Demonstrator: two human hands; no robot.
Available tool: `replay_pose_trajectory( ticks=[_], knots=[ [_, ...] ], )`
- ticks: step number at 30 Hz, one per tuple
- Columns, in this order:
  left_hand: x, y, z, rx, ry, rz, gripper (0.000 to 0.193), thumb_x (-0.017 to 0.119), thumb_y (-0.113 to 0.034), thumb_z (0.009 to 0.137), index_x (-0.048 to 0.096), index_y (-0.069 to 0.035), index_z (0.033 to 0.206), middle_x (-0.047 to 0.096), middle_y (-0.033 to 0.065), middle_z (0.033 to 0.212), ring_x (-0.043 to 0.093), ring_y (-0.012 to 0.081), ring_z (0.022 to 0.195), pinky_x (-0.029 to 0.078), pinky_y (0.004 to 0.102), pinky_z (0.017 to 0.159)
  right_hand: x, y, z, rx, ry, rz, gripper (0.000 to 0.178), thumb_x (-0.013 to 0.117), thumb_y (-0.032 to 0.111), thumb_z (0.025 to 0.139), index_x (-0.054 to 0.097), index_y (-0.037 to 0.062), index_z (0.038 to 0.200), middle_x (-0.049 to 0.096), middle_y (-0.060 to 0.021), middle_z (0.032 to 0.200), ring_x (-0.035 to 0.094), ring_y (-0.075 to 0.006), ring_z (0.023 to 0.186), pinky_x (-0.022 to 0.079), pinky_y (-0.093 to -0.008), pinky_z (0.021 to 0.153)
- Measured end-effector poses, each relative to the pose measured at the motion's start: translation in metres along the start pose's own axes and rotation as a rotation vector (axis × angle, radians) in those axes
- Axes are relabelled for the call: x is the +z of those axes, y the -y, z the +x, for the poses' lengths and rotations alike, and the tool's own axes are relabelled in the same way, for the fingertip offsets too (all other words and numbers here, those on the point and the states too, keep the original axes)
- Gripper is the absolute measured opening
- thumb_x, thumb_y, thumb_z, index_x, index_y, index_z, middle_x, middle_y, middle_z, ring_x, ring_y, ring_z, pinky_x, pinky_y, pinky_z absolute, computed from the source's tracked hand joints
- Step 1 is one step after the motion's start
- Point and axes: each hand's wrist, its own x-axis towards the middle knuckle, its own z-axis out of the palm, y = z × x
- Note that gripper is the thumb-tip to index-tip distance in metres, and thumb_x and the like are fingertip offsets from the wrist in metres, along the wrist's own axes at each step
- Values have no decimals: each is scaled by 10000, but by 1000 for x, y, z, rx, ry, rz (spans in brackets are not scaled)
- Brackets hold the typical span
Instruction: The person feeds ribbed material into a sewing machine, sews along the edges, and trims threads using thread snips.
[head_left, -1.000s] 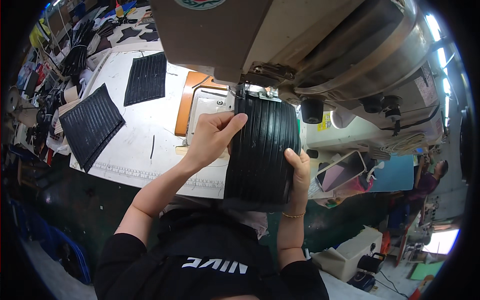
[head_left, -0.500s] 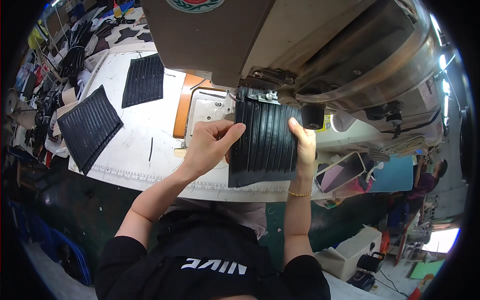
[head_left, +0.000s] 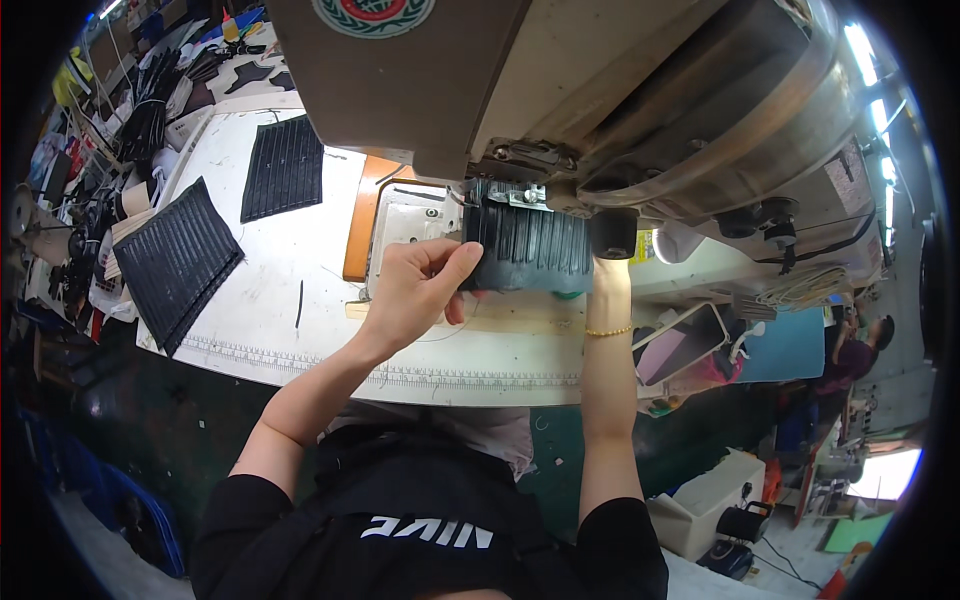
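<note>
A black ribbed fabric panel [head_left: 530, 250] lies under the presser foot [head_left: 532, 195] of a sewing machine [head_left: 410, 90]. My left hand [head_left: 428, 285] pinches the panel's left edge between thumb and bent fingers, beside the metal needle plate [head_left: 408, 222]. At the panel's right side is my right hand [head_left: 612, 278], with a gold bracelet at its wrist. A dark round knob of the machine covers its fingers, so their grip cannot be seen. Part of the panel's far end is hidden beneath the machine head.
Two more groups of black ribbed panels, one [head_left: 283, 167] farther back and one [head_left: 178, 262] nearer, lie on the white table [head_left: 310, 345] to the left. A ruler strip [head_left: 420, 378] runs along its front edge. A phone [head_left: 682, 345] rests at right, beside a blue sheet [head_left: 785, 347].
The panel has moved away from me, farther under the machine, and less of it shows. My right hand has gone forward behind the knob. The left hand has barely shifted.
</note>
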Motion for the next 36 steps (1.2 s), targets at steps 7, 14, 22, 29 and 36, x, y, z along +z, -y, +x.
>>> replay_pose_trajectory(
  ticks=[7,14,22,29,36],
  knots=[
    [1,0,14,23,-11,-30,304,523,-216,883,600,20,707,595,80,600,472,61,395,380,182,375,-6,0,16,-4,-47,-59,156,500,55,843,551,12,984,587,-66,889,557,-136,768,460,-246,708],
    [-17,5,44,155,-266,-138,255,506,-212,809,603,-5,696,544,41,599,408,50,445,296,179,405,-14,5,16,26,-112,-144,151,505,72,848,566,9,971,592,-72,881,556,-135,728,455,-243,683],
    [-8,-9,108,138,-233,121,205,524,-181,828,542,17,877,542,63,717,488,93,586,402,247,526,-16,1,4,83,-172,-320,152,512,91,854,582,5,957,598,-79,872,555,-134,682,448,-238,654],
    [-35,-3,78,356,-361,78,365,605,-245,803,562,34,573,497,9,478,427,55,414,311,213,360,-35,97,-92,-1057,-588,-1324,229,481,133,868,599,-29,759,603,-114,758,568,-177,639,468,-269,591],
    [-22,-9,77,331,-325,68,348,589,-177,804,554,43,537,502,42,460,444,64,378,329,211,338,-102,308,-74,-1013,-1122,-1263,339,425,233,887,594,-27,1024,593,-120,1019,550,-168,857,415,-298,760]
  ],
)
